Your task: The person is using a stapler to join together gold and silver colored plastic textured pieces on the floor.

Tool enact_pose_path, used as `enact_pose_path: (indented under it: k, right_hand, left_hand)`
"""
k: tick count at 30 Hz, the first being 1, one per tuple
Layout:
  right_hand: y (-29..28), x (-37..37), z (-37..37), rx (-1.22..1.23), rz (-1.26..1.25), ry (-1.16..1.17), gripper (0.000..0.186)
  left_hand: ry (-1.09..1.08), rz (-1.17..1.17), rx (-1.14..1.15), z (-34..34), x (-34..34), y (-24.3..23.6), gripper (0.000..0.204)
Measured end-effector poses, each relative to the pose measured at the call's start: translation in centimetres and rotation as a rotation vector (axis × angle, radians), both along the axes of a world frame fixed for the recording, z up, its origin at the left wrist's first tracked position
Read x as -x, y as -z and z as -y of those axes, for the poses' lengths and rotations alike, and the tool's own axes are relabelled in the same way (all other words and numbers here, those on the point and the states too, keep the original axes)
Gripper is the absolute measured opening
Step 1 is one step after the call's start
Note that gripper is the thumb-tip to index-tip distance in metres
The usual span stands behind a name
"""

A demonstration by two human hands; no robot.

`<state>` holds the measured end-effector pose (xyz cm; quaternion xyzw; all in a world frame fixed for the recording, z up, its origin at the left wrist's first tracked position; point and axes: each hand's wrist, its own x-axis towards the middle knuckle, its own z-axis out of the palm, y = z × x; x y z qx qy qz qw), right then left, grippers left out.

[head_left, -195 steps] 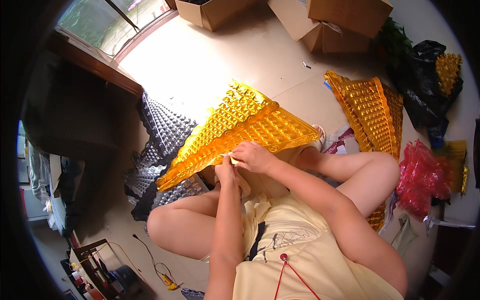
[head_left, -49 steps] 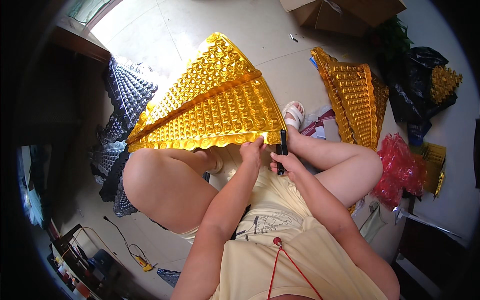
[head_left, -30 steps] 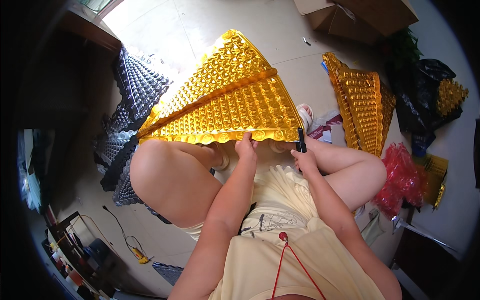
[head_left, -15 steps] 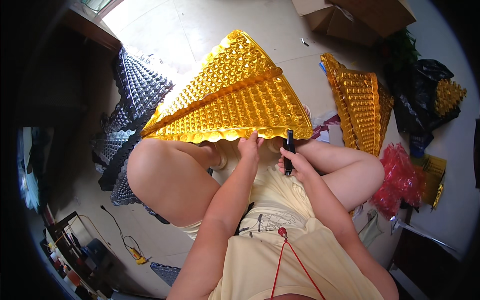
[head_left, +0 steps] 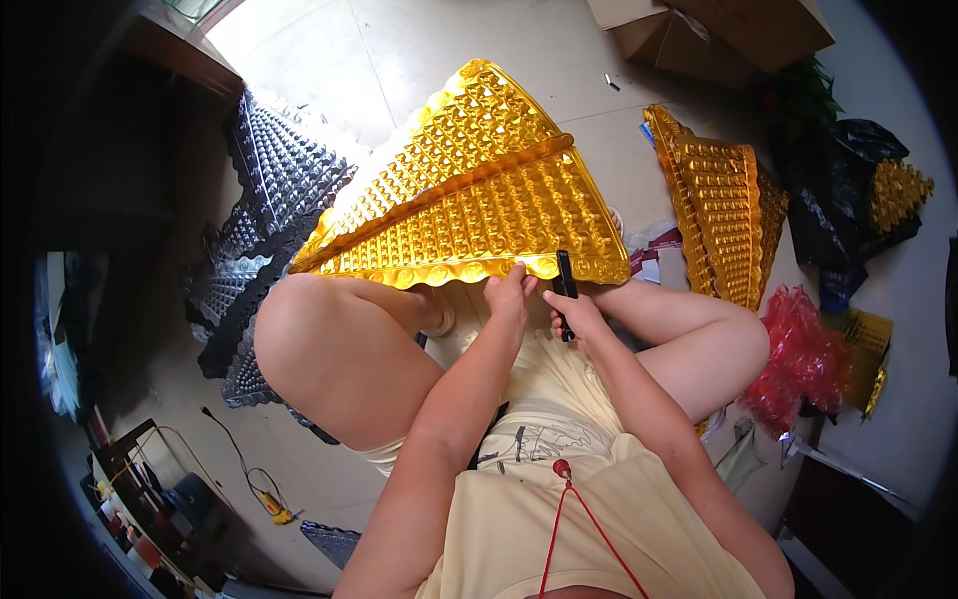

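Note:
A large gold foil sheet with a raised studded pattern, folded into a wedge, lies across my knees and reaches out over the floor. My left hand pinches its scalloped near edge. My right hand is closed round a slim black tool, held upright right beside that edge. I cannot tell what kind of tool it is.
A stack of similar gold sheets lies on the floor to the right. Black studded sheets are piled at the left. Cardboard boxes stand at the back, a black bag and red foil at the right.
The gold sheet has shifted slightly on my lap. My right hand with the black tool has stayed at the sheet's near edge, close to my left hand.

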<state>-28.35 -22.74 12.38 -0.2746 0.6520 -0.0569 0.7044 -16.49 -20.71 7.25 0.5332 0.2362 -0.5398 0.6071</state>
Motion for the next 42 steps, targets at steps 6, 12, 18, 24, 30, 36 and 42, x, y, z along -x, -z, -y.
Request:
enact_pose_path:
  k: [6,12,18,24,30,36,42]
  right_hand:
    - [0.2,0.8,0.1,0.131,-0.131,-0.099,0.018]
    - [-0.7,0.9,0.7,0.239,-0.32,-0.176,0.018]
    - [-1.4,0.0,0.8,0.286,-0.27,-0.082,0.037]
    - [-2.2,-1.9,-1.8,-0.03,0.012,-0.116,0.044]
    - [-1.3,-4.5,-3.0,-0.066,0.111,-0.145,0.031]
    - [-0.8,-5.7,-2.7,-0.01,0.063,-0.086,0.024]
    - [0.2,-6.0,-3.3,0.06,0.008,-0.017,0.021]
  left_hand:
    - [-0.093,-0.059,0.029,-0.2,-1.0,0.2,0.019]
    - [-0.074,0.015,-0.06,-2.0,-5.2,2.1,0.011]
    - [-0.034,-0.017,-0.001,-2.0,-4.9,0.6,0.013]
    - [-0.012,-0.069,-0.007,-2.0,-4.1,0.5,0.014]
    - [0.001,-0.107,-0.065,-1.8,-3.0,0.2,0.013]
    - [0.048,-0.106,-0.126,-1.7,-3.0,-0.9,0.022]
    - [0.085,-0.091,-0.212,-1.4,-3.1,-1.7,0.024]
